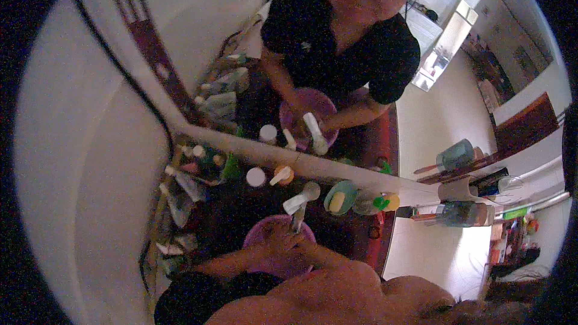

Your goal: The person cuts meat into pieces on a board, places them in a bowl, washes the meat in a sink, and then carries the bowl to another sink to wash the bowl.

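My left hand (269, 240) and my right hand (301, 243) are close together over a purple plastic basin (250, 234), just under the spout of a tap (299, 220). The tap's lever handle (294, 204) points toward the left. Dim light and blur hide the fingers, so whether anything is between them does not show. The basin sits in a dark sink counter (216, 216). A large mirror (406, 144) behind the counter reflects the person, both hands and the basin.
Behind the tap stand a white round-topped container (256, 177), an orange bottle with a pump (283, 175) and a green dish (343, 189) holding a bar of soap (337, 201). Bottles and bags crowd the left side. A cup with brushes (460, 213) is at right.
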`<action>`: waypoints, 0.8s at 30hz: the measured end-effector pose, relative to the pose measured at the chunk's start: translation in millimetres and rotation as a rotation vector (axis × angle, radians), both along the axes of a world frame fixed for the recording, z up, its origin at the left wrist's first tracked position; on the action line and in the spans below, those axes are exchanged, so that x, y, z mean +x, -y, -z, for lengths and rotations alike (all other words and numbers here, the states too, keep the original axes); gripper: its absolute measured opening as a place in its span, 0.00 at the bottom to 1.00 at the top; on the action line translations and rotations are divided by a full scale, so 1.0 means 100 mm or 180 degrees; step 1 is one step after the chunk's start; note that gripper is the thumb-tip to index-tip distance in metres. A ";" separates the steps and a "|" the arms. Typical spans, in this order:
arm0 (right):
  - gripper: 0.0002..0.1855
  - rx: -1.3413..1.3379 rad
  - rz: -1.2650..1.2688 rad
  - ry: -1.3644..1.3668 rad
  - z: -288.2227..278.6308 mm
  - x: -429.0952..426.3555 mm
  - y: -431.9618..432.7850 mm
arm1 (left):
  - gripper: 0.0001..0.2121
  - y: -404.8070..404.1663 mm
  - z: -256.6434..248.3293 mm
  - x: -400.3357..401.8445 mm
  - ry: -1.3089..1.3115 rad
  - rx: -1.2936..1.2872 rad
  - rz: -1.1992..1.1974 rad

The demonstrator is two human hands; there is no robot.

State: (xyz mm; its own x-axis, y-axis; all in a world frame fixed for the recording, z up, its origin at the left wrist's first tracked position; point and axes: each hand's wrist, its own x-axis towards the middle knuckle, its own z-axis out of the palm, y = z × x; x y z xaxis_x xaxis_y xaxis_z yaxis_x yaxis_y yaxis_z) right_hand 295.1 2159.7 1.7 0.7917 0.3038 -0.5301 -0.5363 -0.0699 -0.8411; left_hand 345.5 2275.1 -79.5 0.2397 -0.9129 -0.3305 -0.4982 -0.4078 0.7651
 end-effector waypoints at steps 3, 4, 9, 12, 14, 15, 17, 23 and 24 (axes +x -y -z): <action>0.14 -0.0073 -0.0072 0.0111 0.09 0.19 -0.11 | 0.14 0.04 0.10 0.13 -0.0023 0.0068 -0.0085; 0.14 -0.0084 -0.0096 0.0142 0.10 0.21 -0.15 | 0.14 0.05 0.13 0.18 -0.0075 0.0101 -0.0136; 0.14 -0.0239 -0.0003 0.0158 0.11 0.31 -0.05 | 0.14 0.25 0.21 0.44 -0.0559 0.0169 -0.0312; 0.14 -0.0385 -0.0050 0.0459 -0.07 0.33 -0.12 | 0.15 0.16 0.44 0.66 0.0135 -0.0267 -0.0788; 0.15 -0.0794 -0.0053 0.0943 -0.18 0.30 -0.18 | 0.15 0.09 0.45 0.77 0.0948 -0.0703 -0.0856; 0.15 -0.1121 0.0013 0.1265 -0.21 0.23 -0.12 | 0.16 0.15 0.34 0.75 0.0767 -0.0745 -0.0849; 0.15 -0.1892 0.0082 0.2257 -0.27 0.04 -0.12 | 0.16 0.18 0.03 0.71 0.0151 -0.0608 -0.0802; 0.18 -0.3271 0.0396 0.3262 -0.70 0.06 -0.66 | 0.16 -0.04 -0.66 0.45 -0.0176 -0.0269 -0.0912; 0.19 -0.3177 0.0271 0.3067 -0.49 0.13 -0.59 | 0.17 -0.04 -0.76 0.43 -0.0179 -0.0223 -0.0910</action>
